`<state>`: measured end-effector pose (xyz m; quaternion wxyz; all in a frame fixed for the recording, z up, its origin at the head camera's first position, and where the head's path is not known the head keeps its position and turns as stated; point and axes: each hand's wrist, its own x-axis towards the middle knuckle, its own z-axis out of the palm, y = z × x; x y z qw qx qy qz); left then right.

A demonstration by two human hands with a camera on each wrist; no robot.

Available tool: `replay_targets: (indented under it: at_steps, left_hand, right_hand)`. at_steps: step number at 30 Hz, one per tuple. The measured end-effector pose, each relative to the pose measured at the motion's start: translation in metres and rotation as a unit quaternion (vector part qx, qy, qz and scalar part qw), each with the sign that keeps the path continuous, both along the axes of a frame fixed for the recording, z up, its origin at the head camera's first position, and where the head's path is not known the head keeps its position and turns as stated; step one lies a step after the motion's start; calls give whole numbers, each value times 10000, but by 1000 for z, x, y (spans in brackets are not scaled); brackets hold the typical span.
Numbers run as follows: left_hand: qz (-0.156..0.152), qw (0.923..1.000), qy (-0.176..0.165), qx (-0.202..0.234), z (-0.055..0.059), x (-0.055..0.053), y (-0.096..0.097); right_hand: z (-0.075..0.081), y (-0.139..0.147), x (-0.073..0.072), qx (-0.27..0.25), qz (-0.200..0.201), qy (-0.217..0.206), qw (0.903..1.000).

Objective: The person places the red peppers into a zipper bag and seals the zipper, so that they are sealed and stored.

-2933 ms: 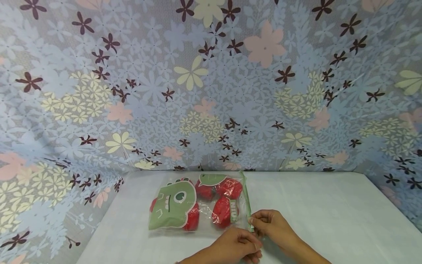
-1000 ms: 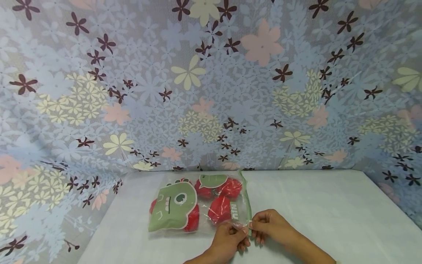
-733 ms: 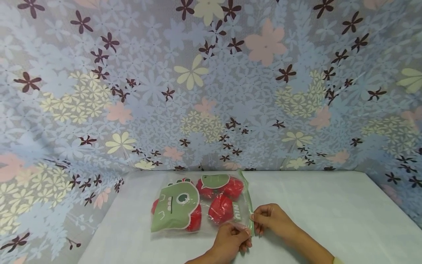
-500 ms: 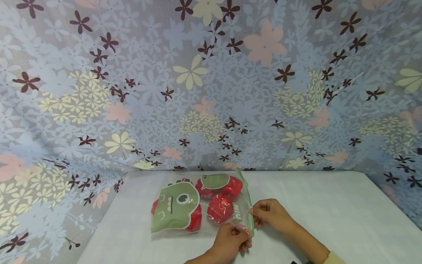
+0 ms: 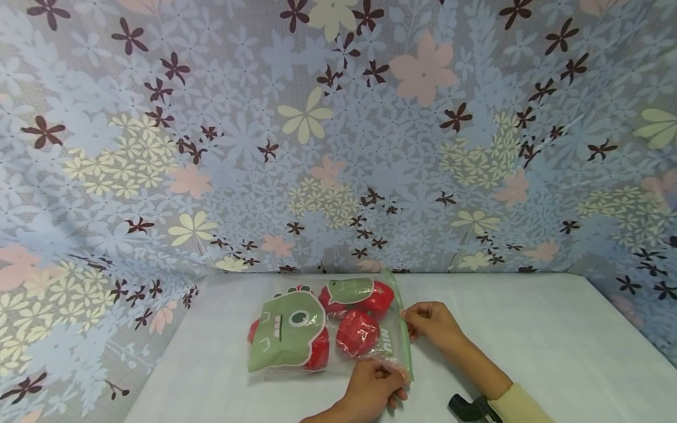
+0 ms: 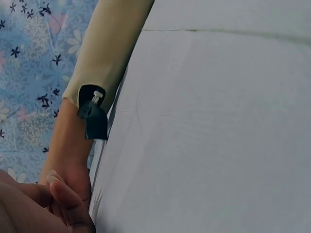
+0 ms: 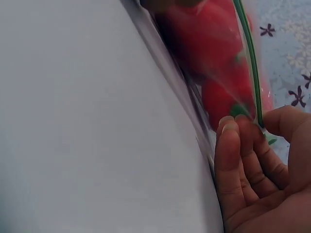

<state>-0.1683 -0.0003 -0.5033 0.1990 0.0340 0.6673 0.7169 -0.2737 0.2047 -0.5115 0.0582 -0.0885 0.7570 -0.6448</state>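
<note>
A clear zip bag (image 5: 282,346) with a green one-eyed creature print lies on the table. Inside it are several red rounded things (image 5: 358,333); green bits show on them in the right wrist view. My left hand (image 5: 370,389) pinches the bag's near right corner. Farther along the same edge, my right hand (image 5: 436,324) pinches the green zip strip (image 5: 404,346) between thumb and fingers. The right wrist view shows the right hand (image 7: 262,165) close up, with the zip strip (image 7: 253,68) running into the pinch. In the left wrist view, the left fingers (image 6: 68,201) are partly cut off.
The bag rests on a white-covered table (image 5: 529,341), backed by a flower-patterned cloth (image 5: 338,147). A dark strap mount (image 5: 473,408) sits at the right wrist, below a pale yellow sleeve (image 5: 520,405).
My right hand has slid away from me along the zip edge, off the near corner. The left hand has come to grip that corner. The bag has shifted slightly right.
</note>
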Motion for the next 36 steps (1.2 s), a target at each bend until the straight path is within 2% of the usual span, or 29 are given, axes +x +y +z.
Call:
replay_targets:
  at_steps: [10,18,30,36]
  left_hand:
    - [-60,9999,57,-57,-1,0,0]
    - [-129,9996,-60,-234,2,2,1]
    - [-112,9992,-166,-354,5,4,3]
    - [-69,9993,-111,-344,3,4,7]
  right_hand:
    - [-2,1,-23,30,-536,146,9985]
    - [-2,1,-33,-36,-984,122,9951]
    - [-5,-4,-53,-192,-1835,409,9820]
    - [-9,-5,-63,-22,-2279,610,9718]
